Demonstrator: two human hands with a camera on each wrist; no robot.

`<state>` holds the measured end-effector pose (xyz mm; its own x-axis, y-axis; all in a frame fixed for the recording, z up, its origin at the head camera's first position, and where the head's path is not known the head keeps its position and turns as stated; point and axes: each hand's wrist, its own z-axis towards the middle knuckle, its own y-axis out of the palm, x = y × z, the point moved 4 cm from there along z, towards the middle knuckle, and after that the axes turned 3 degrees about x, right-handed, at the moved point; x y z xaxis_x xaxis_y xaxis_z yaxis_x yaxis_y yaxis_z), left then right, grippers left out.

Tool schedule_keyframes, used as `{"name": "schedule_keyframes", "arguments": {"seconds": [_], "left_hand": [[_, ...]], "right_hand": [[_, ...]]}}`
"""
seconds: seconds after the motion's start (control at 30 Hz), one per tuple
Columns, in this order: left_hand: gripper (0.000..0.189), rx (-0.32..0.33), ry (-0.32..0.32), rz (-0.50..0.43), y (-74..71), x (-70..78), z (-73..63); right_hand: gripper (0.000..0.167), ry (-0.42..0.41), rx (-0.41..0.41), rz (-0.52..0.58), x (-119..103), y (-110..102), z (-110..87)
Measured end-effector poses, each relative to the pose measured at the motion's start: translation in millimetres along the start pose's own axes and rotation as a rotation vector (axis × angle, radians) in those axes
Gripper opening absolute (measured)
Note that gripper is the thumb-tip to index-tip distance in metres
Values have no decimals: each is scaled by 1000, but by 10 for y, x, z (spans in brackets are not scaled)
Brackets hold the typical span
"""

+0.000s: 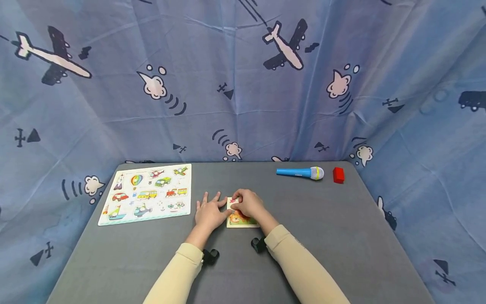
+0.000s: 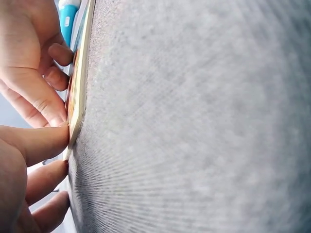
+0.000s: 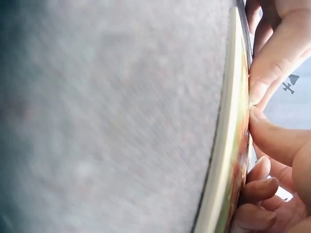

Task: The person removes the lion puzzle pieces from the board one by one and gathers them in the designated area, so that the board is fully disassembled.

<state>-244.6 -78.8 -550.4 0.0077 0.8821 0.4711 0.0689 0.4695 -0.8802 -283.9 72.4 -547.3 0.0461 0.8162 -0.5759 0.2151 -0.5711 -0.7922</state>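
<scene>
A small picture puzzle (image 1: 243, 220) with a pale frame and an orange animal picture lies flat on the grey table. My left hand (image 1: 210, 214) rests to its left, fingers spread on the table, thumb on the puzzle's left edge. From the right, my right hand (image 1: 250, 204) reaches over the puzzle with curled fingers. Its thumb and forefinger pinch at a puzzle piece in the upper left corner, mostly hidden by the fingers. In the right wrist view, the right thumb (image 3: 272, 138) meets the puzzle's face close by the left thumb (image 3: 269, 73).
At the left lies a large white board (image 1: 146, 194) with pictures of vehicles. A blue toy microphone (image 1: 298, 172) lies at the back right, with a red block (image 1: 338, 175) beside it. A blue patterned curtain (image 1: 243, 84) hangs behind the table (image 1: 341, 236).
</scene>
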Motion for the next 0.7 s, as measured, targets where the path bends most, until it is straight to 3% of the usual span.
{"name": "schedule_keyframes", "arguments": {"seconds": [0.2, 0.43, 0.7], "left_hand": [[54, -6, 1, 8, -20, 14, 6], [54, -9, -10, 13, -31, 13, 12], [54, -21, -12, 14, -30, 20, -11]], "right_hand": [[21, 24, 23, 43, 7, -12, -21], [19, 52, 19, 231, 24, -36, -40], [10, 14, 48, 344, 79, -38, -56]]}}
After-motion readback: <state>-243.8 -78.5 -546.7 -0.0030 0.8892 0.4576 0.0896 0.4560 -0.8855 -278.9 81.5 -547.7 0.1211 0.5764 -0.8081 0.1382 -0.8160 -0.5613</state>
